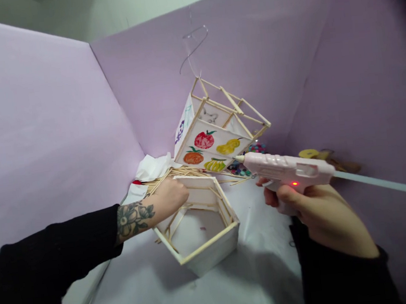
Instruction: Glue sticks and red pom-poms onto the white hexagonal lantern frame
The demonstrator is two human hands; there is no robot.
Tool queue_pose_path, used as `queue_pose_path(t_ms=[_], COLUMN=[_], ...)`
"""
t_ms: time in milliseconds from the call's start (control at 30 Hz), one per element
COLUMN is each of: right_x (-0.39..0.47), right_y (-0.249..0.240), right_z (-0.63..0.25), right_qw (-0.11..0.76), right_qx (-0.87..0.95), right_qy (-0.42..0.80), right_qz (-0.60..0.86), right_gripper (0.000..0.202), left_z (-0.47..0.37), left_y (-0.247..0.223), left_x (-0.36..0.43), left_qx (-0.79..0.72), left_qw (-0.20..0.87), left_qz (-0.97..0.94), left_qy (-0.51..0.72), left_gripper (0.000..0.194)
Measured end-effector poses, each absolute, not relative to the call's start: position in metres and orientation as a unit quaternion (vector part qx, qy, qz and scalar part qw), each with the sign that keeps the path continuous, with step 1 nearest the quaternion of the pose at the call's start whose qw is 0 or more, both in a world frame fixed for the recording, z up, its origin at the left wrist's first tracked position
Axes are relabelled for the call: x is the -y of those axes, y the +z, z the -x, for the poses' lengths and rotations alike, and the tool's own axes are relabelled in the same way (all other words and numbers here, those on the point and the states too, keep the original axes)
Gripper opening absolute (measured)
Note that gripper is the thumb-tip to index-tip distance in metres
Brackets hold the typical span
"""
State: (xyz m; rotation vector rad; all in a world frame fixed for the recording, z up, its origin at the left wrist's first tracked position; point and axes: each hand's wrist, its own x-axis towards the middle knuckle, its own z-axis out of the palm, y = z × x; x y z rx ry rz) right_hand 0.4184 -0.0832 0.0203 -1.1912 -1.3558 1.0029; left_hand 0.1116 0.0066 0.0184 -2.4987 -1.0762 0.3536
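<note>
My right hand is wrapped around the handle of a pale pink hot glue gun. Its red light is lit, its nozzle points left, and a long glue stick comes out of the back. Closed like a fist, my left hand is on the left rear rim of a paper-covered lantern frame made of thin wooden sticks. The fingertips are hidden. The frame is open at the top and tilted. Above it hangs another stick lantern, with painted fruit on its white panels and a wire hook on top.
Behind the frame lies a pile of thin wooden sticks beside crumpled white paper. Colourful beads sit under the hanging lantern, and a yellow item is behind the glue gun. Lilac panels enclose the white-covered table.
</note>
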Motion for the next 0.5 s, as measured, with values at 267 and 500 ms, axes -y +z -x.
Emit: queue_pose_path(t_ms=[267, 500], right_x=[0.0829, 0.0821], right_y=[0.0211, 0.0203], right_z=[-0.4175, -0.4180], right_qw=[0.520, 0.526], right_qx=[0.562, 0.563], right_qy=[0.417, 0.417], right_qz=[0.490, 0.482], right_gripper=[0.050, 0.052], left_z=[-0.1119, -0.1119], left_y=[0.0146, 0.0189], left_x=[-0.0114, -0.0077], left_qx=[0.407, 0.418], left_qw=[0.187, 0.172], left_qz=[0.886, 0.883], left_qy=[0.122, 0.126], left_gripper=[0.028, 0.027])
